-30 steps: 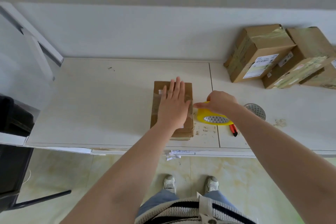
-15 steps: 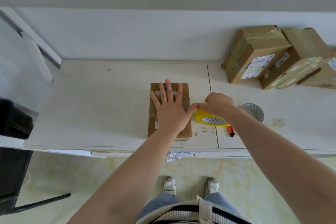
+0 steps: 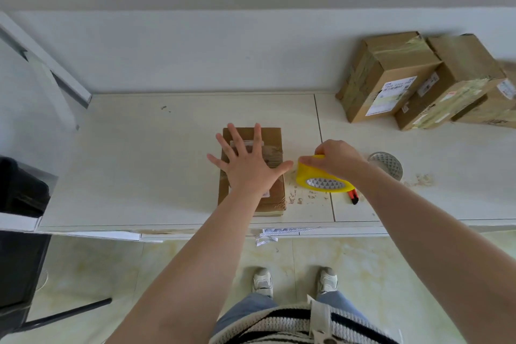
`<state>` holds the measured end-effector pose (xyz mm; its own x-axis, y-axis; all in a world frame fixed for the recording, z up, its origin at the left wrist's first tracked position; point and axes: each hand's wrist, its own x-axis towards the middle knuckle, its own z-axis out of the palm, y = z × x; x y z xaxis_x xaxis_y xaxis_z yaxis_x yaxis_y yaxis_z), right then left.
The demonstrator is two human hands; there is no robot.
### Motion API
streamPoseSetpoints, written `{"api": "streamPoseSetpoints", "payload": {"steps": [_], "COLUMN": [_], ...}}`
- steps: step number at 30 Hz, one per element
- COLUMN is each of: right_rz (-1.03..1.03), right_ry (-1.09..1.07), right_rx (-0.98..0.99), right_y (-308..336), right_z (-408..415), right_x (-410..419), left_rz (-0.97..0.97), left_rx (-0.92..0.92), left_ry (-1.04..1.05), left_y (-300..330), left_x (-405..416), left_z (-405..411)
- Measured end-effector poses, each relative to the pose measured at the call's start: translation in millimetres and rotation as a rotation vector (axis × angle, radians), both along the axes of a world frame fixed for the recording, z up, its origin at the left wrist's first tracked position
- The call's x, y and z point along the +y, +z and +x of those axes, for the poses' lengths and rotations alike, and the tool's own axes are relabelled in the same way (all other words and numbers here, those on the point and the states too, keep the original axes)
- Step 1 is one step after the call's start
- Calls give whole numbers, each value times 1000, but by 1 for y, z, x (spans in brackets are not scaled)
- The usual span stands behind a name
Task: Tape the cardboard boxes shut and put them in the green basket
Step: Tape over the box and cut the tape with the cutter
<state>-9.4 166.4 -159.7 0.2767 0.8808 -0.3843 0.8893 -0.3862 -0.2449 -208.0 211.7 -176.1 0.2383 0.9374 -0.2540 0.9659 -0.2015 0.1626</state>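
Note:
A small flat cardboard box [image 3: 272,195] lies on the white counter [image 3: 139,170], near its front edge. My left hand [image 3: 247,163] presses flat on the box top with fingers spread wide. Just right of the box, my right hand [image 3: 333,158] grips a yellow roll of tape [image 3: 321,180], held tilted above the counter. A strip of clear tape seems to run from the roll to the box under my left thumb. No green basket is in view.
Three taped cardboard boxes [image 3: 391,75] with labels are piled at the back right against the wall. A red-handled cutter [image 3: 354,197] and a round metal drain cover [image 3: 386,163] lie right of the tape roll. A black object [image 3: 19,190] sits at the far left.
My left hand has spread its fingers wide and slid slightly left on the box. My right hand has lifted and tilted the tape roll a little further from the box.

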Motion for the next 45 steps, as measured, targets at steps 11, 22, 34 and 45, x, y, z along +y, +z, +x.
{"api": "streamPoseSetpoints", "payload": {"steps": [11,22,34,45], "right_rz": [-14,117,128,-31], "right_ry": [88,286,405,146], "right_rx": [91,46,-115,-14], "right_y": [47,110,119,44], "right_z": [-11,-50,-73,-50], "right_x": [17,48,53,46], "left_rz": [-113,-558,-402,-515], "left_rx": [-296,-1168,-991,-1017], "left_ry": [129,467,352,321], "left_y": [13,21,16,20], "left_x": [15,16,10,13], "left_z": [-10,-41,-67,-88]}}
